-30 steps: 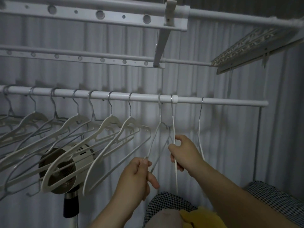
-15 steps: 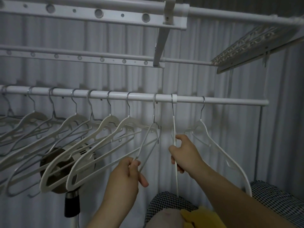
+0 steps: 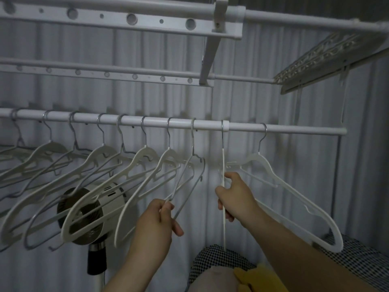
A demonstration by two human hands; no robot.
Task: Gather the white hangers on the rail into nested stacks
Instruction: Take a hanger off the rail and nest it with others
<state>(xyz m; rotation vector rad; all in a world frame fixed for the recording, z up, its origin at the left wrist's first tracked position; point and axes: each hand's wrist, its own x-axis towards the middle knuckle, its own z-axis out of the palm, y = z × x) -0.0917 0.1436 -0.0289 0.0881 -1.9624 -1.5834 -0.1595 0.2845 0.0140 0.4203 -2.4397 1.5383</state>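
Observation:
A white rail (image 3: 294, 130) runs across the view with several white and grey hangers on it, most slanting down to the left (image 3: 90, 199). My left hand (image 3: 156, 222) pinches the lower end of a thin grey wire hanger (image 3: 189, 178) hooked near the rail's middle. My right hand (image 3: 233, 199) grips a white hanger (image 3: 223, 161) seen edge-on, hanging straight down. Further right, one white hanger (image 3: 294, 199) hangs turned broadside, its arm passing behind my right forearm.
A round fan (image 3: 109, 199) on a stand sits behind the left hangers. Two perforated bars (image 3: 130, 20) and a folded rack (image 3: 328, 57) hang overhead. Checked fabric (image 3: 357, 260) and a yellow item (image 3: 259, 279) lie below. A grey curtain backs everything.
My left hand has drawn the grey wire hanger leftwards along the rail, away from the edge-on one. The far-right hanger has swung from edge-on to broadside. My right hand has stayed put.

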